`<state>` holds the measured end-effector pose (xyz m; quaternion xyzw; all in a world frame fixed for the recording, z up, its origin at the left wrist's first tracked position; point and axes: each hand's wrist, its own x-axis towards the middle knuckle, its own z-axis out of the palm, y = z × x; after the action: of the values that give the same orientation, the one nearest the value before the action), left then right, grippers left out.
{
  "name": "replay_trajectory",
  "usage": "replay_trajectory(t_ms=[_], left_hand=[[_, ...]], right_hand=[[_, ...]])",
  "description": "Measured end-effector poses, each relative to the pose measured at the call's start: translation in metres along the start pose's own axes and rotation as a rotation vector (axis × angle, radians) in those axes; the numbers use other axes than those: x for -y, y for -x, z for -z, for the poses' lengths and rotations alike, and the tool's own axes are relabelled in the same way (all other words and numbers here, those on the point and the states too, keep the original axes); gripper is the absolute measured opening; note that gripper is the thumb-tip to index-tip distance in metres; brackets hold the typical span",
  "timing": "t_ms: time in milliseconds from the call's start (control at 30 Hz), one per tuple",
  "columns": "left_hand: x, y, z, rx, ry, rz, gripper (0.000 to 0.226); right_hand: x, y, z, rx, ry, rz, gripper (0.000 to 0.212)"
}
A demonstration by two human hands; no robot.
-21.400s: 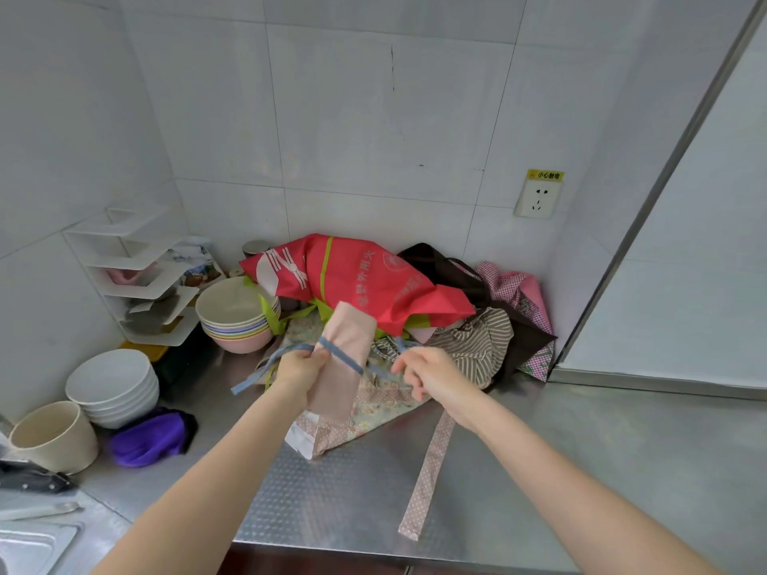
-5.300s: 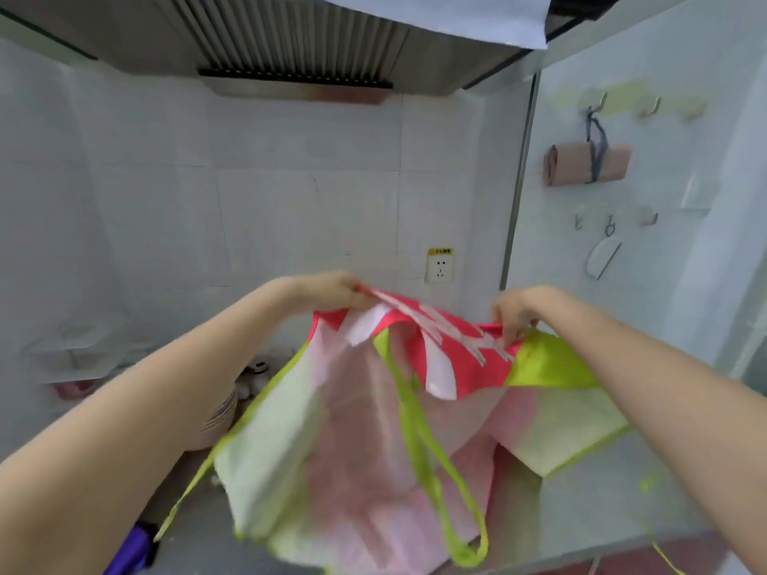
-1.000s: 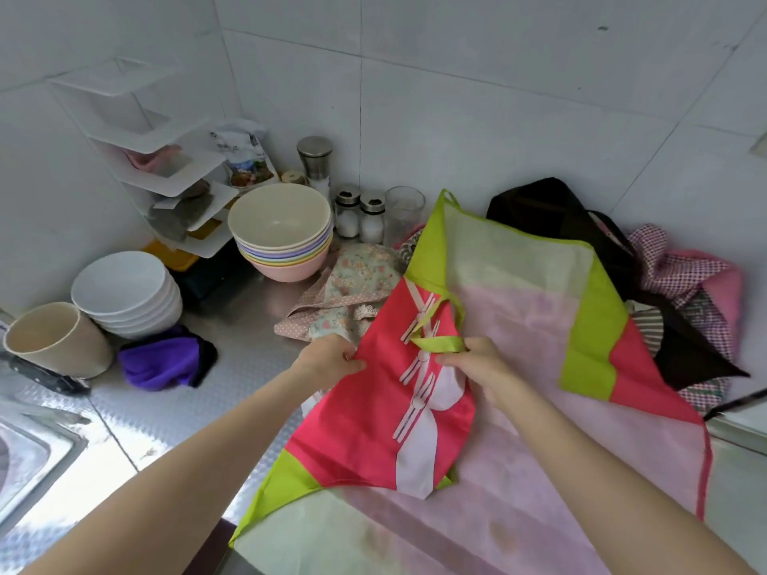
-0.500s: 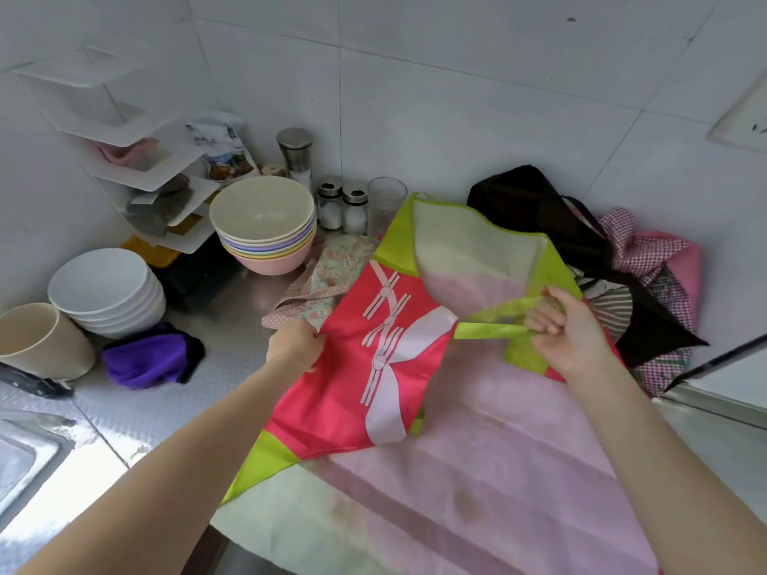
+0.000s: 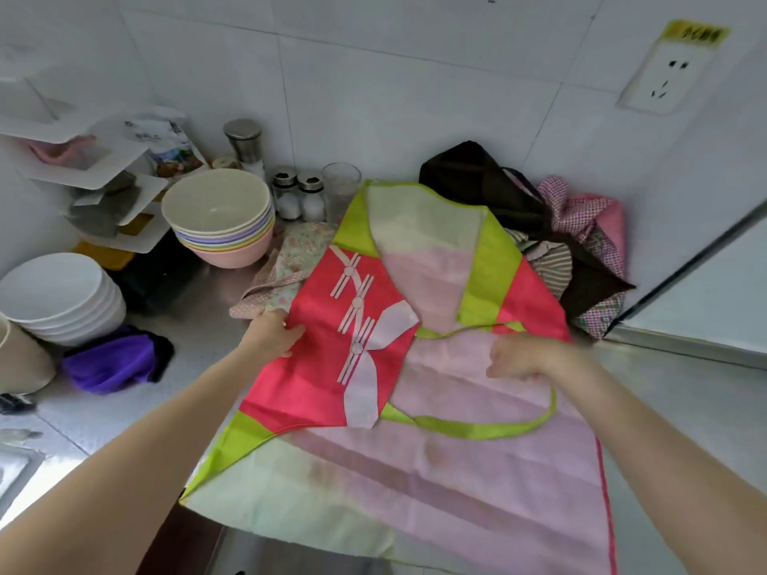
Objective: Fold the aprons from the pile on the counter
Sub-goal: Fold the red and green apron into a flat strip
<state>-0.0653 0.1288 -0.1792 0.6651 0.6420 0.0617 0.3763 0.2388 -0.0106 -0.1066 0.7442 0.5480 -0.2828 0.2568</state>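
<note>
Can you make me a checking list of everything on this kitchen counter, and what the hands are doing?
Surface: steel counter, mostly covered.
Job's things: red apron spread out, left side folded in; green strap looped on it; apron pile behind.
Clutter: stacked bowls, white bowls, purple cloth, shakers.
Hands: left hand holds apron edge; right hand curled, grip unclear.
Cables: nothing seen.
Surroundings: tiled wall, socket.
</note>
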Motion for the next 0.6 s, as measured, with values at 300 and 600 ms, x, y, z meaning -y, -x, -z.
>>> replay_trajectory(t_ms=[300,600], left_hand=[[0.061,0.039,0.008,0.013,0.065,0.07,0.036],[0.113,0.116,0.022,0.55,0.15,0.305,0.011]], right_hand=[[0.089,0.017,-0.095,-0.242,-0.192,0.4,0.045],[0.105,0.016,-0.145,-0.205,-0.123,0.065,0.063]])
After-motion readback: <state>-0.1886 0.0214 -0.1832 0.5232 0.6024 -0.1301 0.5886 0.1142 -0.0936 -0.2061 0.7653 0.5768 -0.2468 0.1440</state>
